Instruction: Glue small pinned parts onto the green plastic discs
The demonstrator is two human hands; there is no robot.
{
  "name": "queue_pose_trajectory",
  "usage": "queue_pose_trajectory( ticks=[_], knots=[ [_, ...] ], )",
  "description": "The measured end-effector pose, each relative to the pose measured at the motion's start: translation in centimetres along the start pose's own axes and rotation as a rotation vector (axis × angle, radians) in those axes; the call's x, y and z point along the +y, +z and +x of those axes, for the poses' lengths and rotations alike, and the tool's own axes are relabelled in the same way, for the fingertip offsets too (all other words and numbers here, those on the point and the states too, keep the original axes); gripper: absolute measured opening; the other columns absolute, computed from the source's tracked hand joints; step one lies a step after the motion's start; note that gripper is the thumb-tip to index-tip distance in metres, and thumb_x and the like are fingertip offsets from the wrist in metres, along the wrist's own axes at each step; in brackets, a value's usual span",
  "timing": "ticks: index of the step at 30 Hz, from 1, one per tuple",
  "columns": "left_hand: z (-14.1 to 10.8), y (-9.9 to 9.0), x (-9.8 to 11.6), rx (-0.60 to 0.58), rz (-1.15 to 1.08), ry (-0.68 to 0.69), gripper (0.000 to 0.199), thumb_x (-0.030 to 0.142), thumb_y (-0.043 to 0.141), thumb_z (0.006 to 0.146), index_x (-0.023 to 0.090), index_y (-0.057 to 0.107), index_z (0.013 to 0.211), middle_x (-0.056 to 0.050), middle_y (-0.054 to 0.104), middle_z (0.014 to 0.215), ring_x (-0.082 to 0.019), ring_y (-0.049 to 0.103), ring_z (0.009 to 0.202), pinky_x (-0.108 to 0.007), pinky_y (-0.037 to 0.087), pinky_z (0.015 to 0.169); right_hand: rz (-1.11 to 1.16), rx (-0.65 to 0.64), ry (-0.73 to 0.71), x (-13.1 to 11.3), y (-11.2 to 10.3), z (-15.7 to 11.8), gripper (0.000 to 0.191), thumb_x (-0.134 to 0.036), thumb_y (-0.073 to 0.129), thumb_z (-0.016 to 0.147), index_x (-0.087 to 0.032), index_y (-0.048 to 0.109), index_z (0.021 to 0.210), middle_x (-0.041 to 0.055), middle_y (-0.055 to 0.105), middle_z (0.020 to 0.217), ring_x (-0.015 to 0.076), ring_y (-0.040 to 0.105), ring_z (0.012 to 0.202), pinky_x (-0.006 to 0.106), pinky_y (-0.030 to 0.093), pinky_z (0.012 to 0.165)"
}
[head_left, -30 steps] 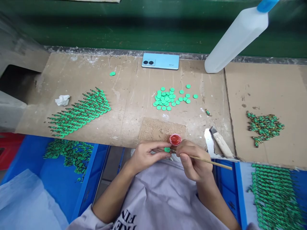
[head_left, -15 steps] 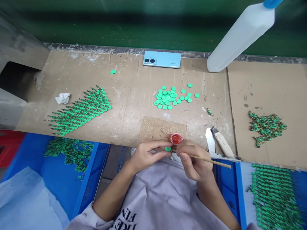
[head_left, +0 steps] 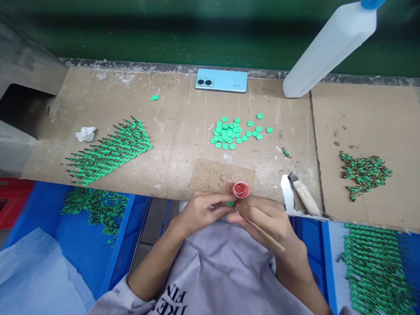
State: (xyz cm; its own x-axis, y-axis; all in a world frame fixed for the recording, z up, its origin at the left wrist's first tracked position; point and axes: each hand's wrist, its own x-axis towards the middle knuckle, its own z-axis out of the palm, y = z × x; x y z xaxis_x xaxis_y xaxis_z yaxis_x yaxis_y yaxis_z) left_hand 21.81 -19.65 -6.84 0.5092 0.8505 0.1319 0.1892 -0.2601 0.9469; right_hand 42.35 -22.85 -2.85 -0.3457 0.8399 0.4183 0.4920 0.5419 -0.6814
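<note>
Your left hand point(head_left: 205, 213) pinches a green disc point(head_left: 230, 204) just on your side of the red pot point(head_left: 241, 190); your right hand point(head_left: 274, 221) grips a thin wooden stick point(head_left: 262, 231). The disc seems light, stiff, perhaps slippery: hold its rim.

You wear a loose lavender-grey top point(head_left: 226, 262), creased across the front, with bold black lettering point(head_left: 175, 302) and sleeves point(head_left: 127, 295) ending near the elbows.

small green disc point(head_left: 230, 204) and slanting wooden stick point(head_left: 263, 232) near an open red-filled pot point(head_left: 241, 196)
</note>
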Motion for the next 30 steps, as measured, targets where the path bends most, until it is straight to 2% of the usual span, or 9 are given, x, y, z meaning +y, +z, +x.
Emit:
queue_pose_trajectory(
  ticks=[2,4,9,11,13,15,16,22,30],
  knots=[
    [0.1,0.0,0.0,-0.002,0.009,0.035,0.018,0.025,0.074,0.099,0.018,0.084,0.113,-0.008,0.088,0.102,-0.02,0.085,0.086,-0.023,0.067,0.077,-0.011,-0.015,0.024,-0.2,0.0,0.0,0.03,-0.025,0.061,0.111,-0.022,0.054,0.082,-0.002,0.059,0.068,0.0136,0.054,0.057,0.029,0.042,0.055],
    [0.2,-0.1,0.1,0.008,0.008,0.057,0.019,0.026,0.074,0.1,0.017,0.084,0.112,-0.009,0.088,0.101,-0.02,0.085,0.085,-0.023,0.066,0.076,0.018,-0.019,0.027,-0.1,-0.1,0.1,0.024,-0.026,0.056,0.113,-0.022,0.058,0.09,-0.0011,0.062,0.072,0.0142,0.057,0.06,0.028,0.045,0.057],
    [0.3,-0.3,0.7,0.008,-0.085,-0.047,0.017,0.03,0.08,0.095,0.017,0.086,0.104,-0.007,0.088,0.092,-0.019,0.083,0.077,-0.022,0.066,0.072,0.153,-0.038,0.03,0.2,-0.4,-0.1,0.017,-0.019,0.046,0.114,-0.021,0.063,0.115,0.0049,0.071,0.09,0.018,0.067,0.075,0.03,0.056,0.067],
    [0.2,-0.2,0.8,0.015,-0.135,-0.103,0.018,0.033,0.084,0.092,0.018,0.086,0.102,-0.007,0.088,0.092,-0.019,0.083,0.077,-0.022,0.066,0.073,0.253,0.051,0.038,0.5,-0.5,-0.5,0.016,-0.02,0.048,0.112,-0.022,0.064,0.116,0.0049,0.072,0.089,0.0189,0.068,0.075,0.031,0.057,0.066],
    [0.1,-0.1,0.7,0.034,-0.164,-0.141,0.021,0.035,0.087,0.089,0.018,0.087,0.102,-0.007,0.088,0.093,-0.019,0.084,0.078,-0.022,0.066,0.073,0.313,0.227,0.085,1.0,-0.5,-1.0,0.011,-0.023,0.055,0.11,-0.023,0.066,0.11,0.0032,0.07,0.084,0.0189,0.067,0.072,0.031,0.056,0.064],
    [-0.1,0.0,0.6,0.047,-0.178,-0.155,0.023,0.037,0.088,0.088,0.019,0.086,0.102,-0.007,0.087,0.093,-0.018,0.083,0.077,-0.021,0.066,0.071,0.263,0.387,0.159,1.6,-0.5,-1.3,0.005,-0.024,0.063,0.107,-0.024,0.068,0.105,0.002,0.07,0.08,0.0183,0.066,0.067,0.03,0.054,0.06],
    [-0.1,0.1,0.5,0.05,-0.182,-0.158,0.023,0.037,0.088,0.088,0.019,0.086,0.102,-0.007,0.087,0.093,-0.018,0.083,0.077,-0.021,0.066,0.071,0.211,0.422,0.193,1.8,-0.4,-1.2,0.004,-0.024,0.066,0.106,-0.024,0.069,0.103,0.0017,0.071,0.08,0.0178,0.066,0.066,0.029,0.053,0.058],
    [0.0,0.1,0.5,0.065,-0.208,-0.194,0.027,0.042,0.089,0.086,0.019,0.083,0.099,-0.006,0.086,0.09,-0.018,0.083,0.078,-0.023,0.067,0.073,0.064,0.341,0.234,2.1,-0.2,0.4,0.018,-0.023,0.057,0.108,-0.023,0.065,0.093,-0.0003,0.071,0.075,0.0156,0.066,0.06,0.025,0.049,0.053],
    [0.0,0.1,0.6,0.032,-0.247,-0.178,0.025,0.039,0.088,0.087,0.019,0.083,0.1,-0.006,0.086,0.091,-0.017,0.083,0.078,-0.022,0.067,0.075,-0.009,0.245,0.262,2.5,0.1,1.0,0.017,-0.018,0.057,0.104,-0.023,0.063,0.089,-0.0035,0.068,0.064,0.0139,0.062,0.048,0.024,0.045,0.047]
  ],
)
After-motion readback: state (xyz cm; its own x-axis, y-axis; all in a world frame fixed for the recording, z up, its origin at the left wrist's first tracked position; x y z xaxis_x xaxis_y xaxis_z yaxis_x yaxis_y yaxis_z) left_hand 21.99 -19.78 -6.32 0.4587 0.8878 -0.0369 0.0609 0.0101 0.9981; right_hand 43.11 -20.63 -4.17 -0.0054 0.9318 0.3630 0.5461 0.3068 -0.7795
